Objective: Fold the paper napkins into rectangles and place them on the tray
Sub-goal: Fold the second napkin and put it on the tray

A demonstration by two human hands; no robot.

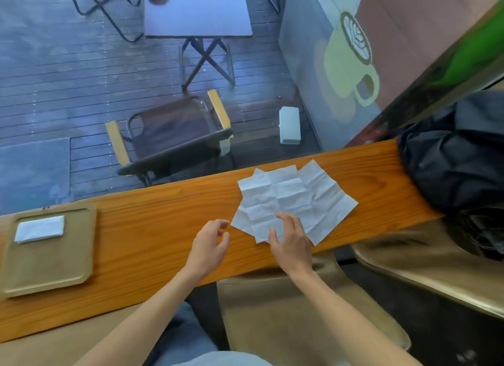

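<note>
Napkins (294, 199) sit unfolded in a loose pile on the tabletop (152, 229), well right of the tray (49, 273) holding one folded napkin (39, 229); right hand (291, 242) rests relaxed fingers on the pile, left hand (210, 245) hovers loosely curled and empty just beside it, so next up looks like peeling off one sheet to fold.

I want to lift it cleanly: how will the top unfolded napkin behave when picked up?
The unfolded napkin is thin and creased, so it probably droops from one corner. It looks very light and may drag the overlapping sheets under it along the counter.
</note>
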